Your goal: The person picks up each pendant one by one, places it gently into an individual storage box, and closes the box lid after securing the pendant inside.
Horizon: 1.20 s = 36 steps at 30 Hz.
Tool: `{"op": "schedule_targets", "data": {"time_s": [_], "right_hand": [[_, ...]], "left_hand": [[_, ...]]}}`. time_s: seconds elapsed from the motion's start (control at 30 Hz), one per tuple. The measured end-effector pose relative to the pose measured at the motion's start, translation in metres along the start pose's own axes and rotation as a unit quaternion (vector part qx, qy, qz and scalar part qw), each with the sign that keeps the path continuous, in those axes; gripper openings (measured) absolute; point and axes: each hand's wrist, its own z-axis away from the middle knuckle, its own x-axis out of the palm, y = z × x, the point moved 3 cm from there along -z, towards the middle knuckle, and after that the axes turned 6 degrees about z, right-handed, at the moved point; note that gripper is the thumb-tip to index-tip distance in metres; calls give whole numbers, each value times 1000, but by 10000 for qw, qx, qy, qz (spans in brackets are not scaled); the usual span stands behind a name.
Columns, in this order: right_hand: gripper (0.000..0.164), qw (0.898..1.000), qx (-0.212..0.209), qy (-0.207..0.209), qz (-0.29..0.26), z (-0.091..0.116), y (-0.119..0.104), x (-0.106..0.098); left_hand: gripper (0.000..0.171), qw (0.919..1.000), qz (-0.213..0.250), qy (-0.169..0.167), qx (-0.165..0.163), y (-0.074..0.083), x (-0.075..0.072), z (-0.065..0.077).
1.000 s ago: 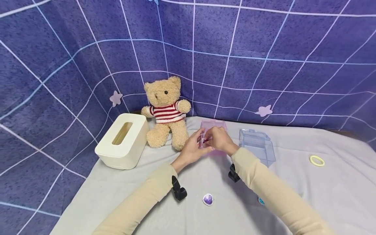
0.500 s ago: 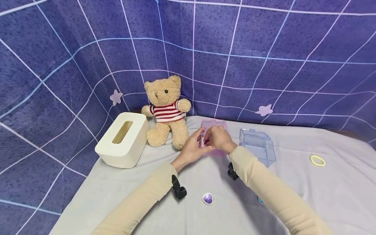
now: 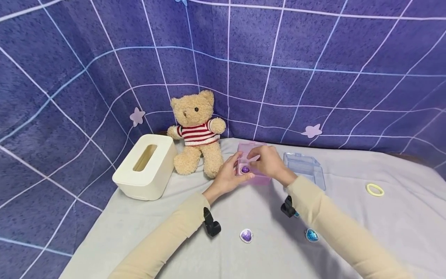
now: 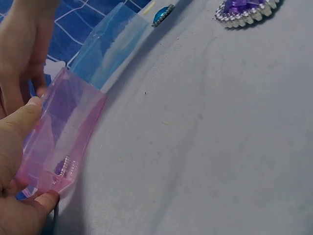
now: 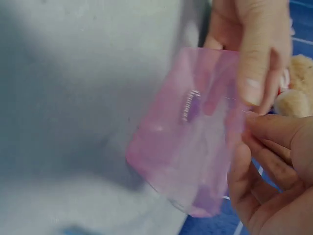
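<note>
My left hand (image 3: 228, 178) grips the left end of a translucent pink box (image 3: 261, 179), thumb along the near side and fingers round the back. Inside that end lies a purple gem (image 3: 245, 169), its pearly edging visible through the wall in the left wrist view. My right hand (image 3: 270, 162) hovers over the box opening with fingers bent and parted, holding nothing. In the right wrist view its fingertips are right at the box's rim. The raised pink lid stands behind, partly hidden by the right hand.
An open translucent blue box (image 3: 303, 164) stands to the right, partly behind my right wrist. Nearer me lie a purple heart gem (image 3: 246, 235) and a blue heart gem (image 3: 311, 235). A yellow ring (image 3: 374, 190) lies far right; a teddy bear (image 3: 196, 135) and white tissue box (image 3: 146, 186) stand left.
My right hand has let go of the purple gem, leaving it in the pink box, and has drawn slightly right and up. More of the blue heart gem shows. The left hand stays put.
</note>
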Motion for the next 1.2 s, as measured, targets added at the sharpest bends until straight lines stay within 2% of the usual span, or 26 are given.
{"op": "schedule_targets", "data": {"time_s": [0.2, 0.33, 0.57, 0.77, 0.9, 1.07, 1.2], "right_hand": [[18, 9994, -91, -25, -340, 28, -11, -22], [19, 9981, -370, -94, -492, 54, -22, -22], [19, 9922, -1192, -219, -275, 99, -41, -4], [19, 9828, -1808, -355, -104, 125, -54, 12], [20, 9789, -1976, -512, 57, 141, -63, 25], [19, 9772, -2067, -286, 392, 159, -67, 38], [17, 9781, -2052, -129, 314, 162, -67, 43]], "left_hand": [[86, 9994, 320, -93, -133, 0, 1, -1], [85, 9997, 245, -82, -41, 0, 0, -2], [87, 9997, 249, 28, 72, 0, -1, -2], [85, 9993, 363, 34, 68, 0, 0, -1], [84, 9990, 438, 10, 33, 0, 1, 0], [83, 9992, 389, 11, -34, -1, 1, 0], [84, 9995, 317, 52, -44, -2, 0, -1]]}}
